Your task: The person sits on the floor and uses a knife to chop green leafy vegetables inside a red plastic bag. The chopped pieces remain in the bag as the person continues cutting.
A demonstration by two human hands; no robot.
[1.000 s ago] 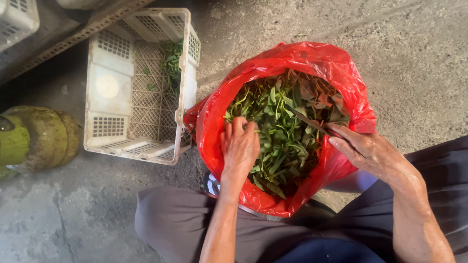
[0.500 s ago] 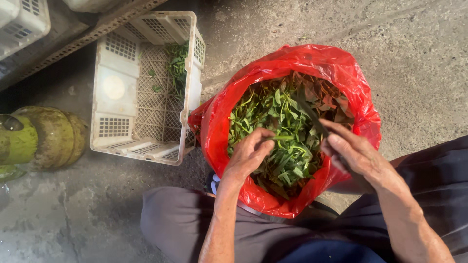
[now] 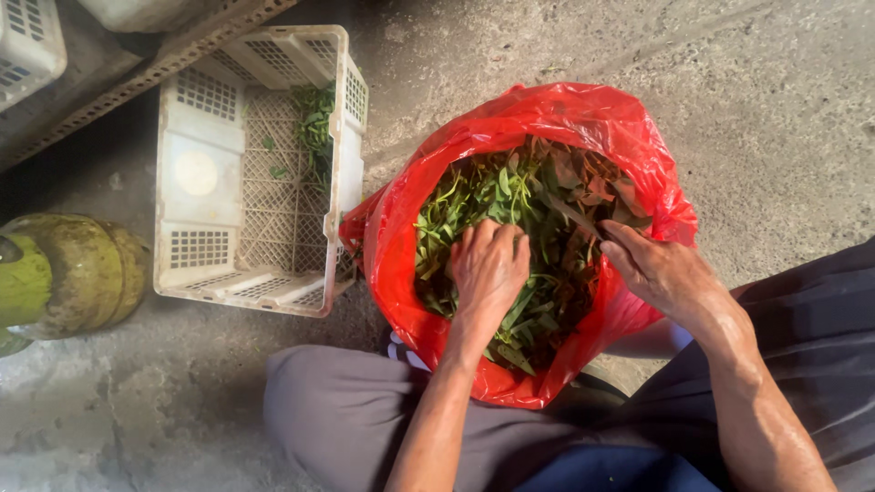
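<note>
A red plastic bag (image 3: 547,118) stands open on the concrete floor between my knees, full of green leafy stems (image 3: 483,191). My left hand (image 3: 488,269) is inside the bag, palm down, with the fingers curled into the greens. My right hand (image 3: 661,269) rests at the bag's right rim, its fingertips on the leaves there. What each hand actually grips is hidden by the leaves.
A white perforated plastic crate (image 3: 196,173) lies to the left of the bag with a few green sprigs (image 3: 314,123) inside. A green gas cylinder (image 3: 55,278) stands at the far left. Another white crate (image 3: 27,46) and a plank sit at the top left.
My left hand has shifted within the greens toward the bag's middle, and my right hand has moved from outside the rim onto the leaves. The view has shifted slightly.
</note>
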